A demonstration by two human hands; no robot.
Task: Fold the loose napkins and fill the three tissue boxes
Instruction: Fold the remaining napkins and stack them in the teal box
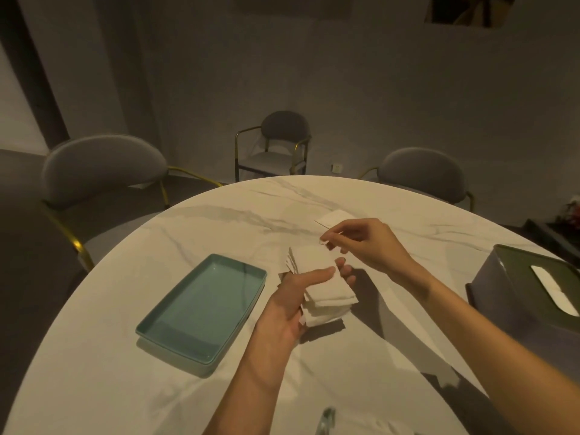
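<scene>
napkin stack (317,290) gripped in left hand (293,301), thumb across top, right hand (361,243) pinching single napkin (334,219) above marble table (219,221)

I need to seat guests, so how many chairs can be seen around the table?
3: one chair at the table's far left, one at its far right, one standing apart by the back wall. Others may be outside the view.

A stack of folded white napkins (320,287) is held above the table, near a dark tissue box (514,296).
</scene>
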